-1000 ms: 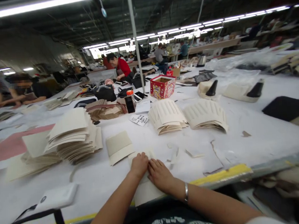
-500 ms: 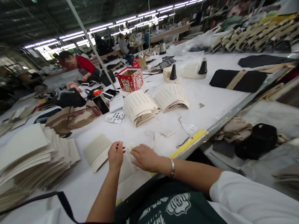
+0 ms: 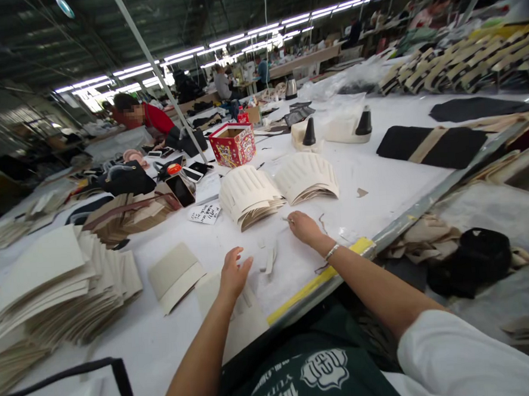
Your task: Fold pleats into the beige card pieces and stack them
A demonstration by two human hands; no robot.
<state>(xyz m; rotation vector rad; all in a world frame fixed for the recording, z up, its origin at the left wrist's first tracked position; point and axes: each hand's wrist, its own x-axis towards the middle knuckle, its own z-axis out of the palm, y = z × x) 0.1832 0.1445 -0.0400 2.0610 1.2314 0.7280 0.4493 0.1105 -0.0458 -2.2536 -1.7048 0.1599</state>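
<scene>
My left hand (image 3: 236, 274) hovers with thumb and fingers apart and nothing between them. Below it lies a flat cream panel (image 3: 249, 318), partly hidden by my forearm. My right hand (image 3: 307, 228) is further out over the table, fingertips pinched on a small pale scrap (image 3: 288, 220) whose kind is unclear. Thin white strips (image 3: 270, 259) lie between my hands. Beyond them rest two piles of curved cream panels, a left pile (image 3: 249, 190) and a right pile (image 3: 306, 174). A single cream panel with a folded-looking band (image 3: 177, 275) lies left of my left hand.
A tall stack of cream panels (image 3: 41, 283) stands at left. A handwritten tag (image 3: 204, 213), a phone (image 3: 181, 190) and a red patterned box (image 3: 232, 145) lie further back. Yellow tape (image 3: 301, 291) marks the table edge. A person in red (image 3: 154, 118) leans over the table.
My hands have moved apart. The right has gone forward and right with a small pale scrap in its fingertips; the left has shifted slightly right and opened. White strips now show between them.
</scene>
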